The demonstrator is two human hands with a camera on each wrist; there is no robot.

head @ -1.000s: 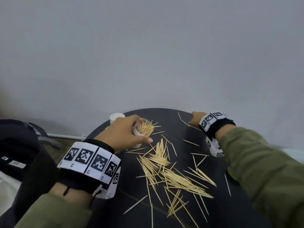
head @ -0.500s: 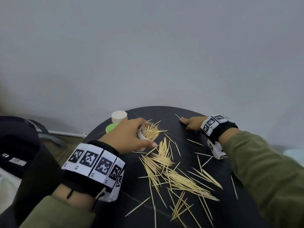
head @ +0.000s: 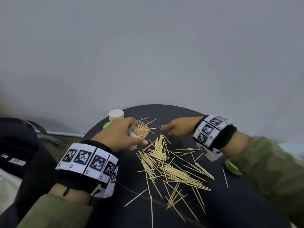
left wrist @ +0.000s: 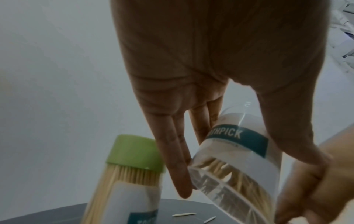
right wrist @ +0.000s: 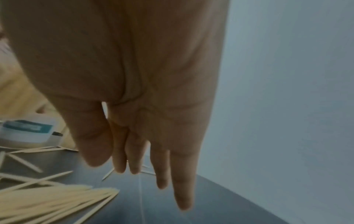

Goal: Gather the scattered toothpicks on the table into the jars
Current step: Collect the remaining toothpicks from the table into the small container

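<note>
Many toothpicks (head: 166, 163) lie loose on the worktop (head: 230, 208). Left hand (head: 118, 135) grips the tilted jar (head: 137, 134); right hand (head: 179, 129), fingers (right wrist: 182, 189) straight and together, should pinch small bunches.

Behind the round dark worktop (head: 230, 211) I see a plain grey wall (head: 148, 46). At my left a black bag (head: 18, 145) sits low, with a pale pipe (head: 65, 133) along the foot of the wall just past it. Both wrists wear marker bands (head: 88, 159).
</note>
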